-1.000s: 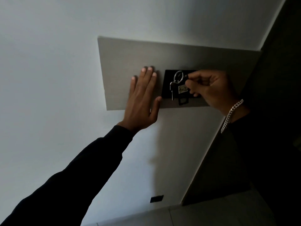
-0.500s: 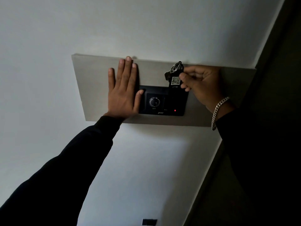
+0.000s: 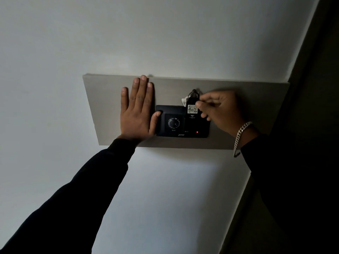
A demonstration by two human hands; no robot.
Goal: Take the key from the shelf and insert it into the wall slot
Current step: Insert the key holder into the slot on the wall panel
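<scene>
A black key tag (image 3: 193, 109) with a white label reading 402, a metal ring and a small silver key stands upright in the top of the black wall slot unit (image 3: 181, 121). My right hand (image 3: 220, 110) pinches the tag's right edge with thumb and forefinger. The unit has a round speaker grille on its left half and a small red light at its lower right. My left hand (image 3: 138, 109) lies flat and open on the grey wall panel (image 3: 102, 99), its thumb touching the unit's left edge.
The grey panel is mounted on a white wall (image 3: 55, 43). A dark door or frame (image 3: 311, 88) runs down the right side. My right wrist wears a silver chain bracelet (image 3: 240, 136). The room is dim.
The key tag has gone down from above the unit into its top right slot, with my right hand following. My left hand stays flat on the panel. The camera view shifted slightly.
</scene>
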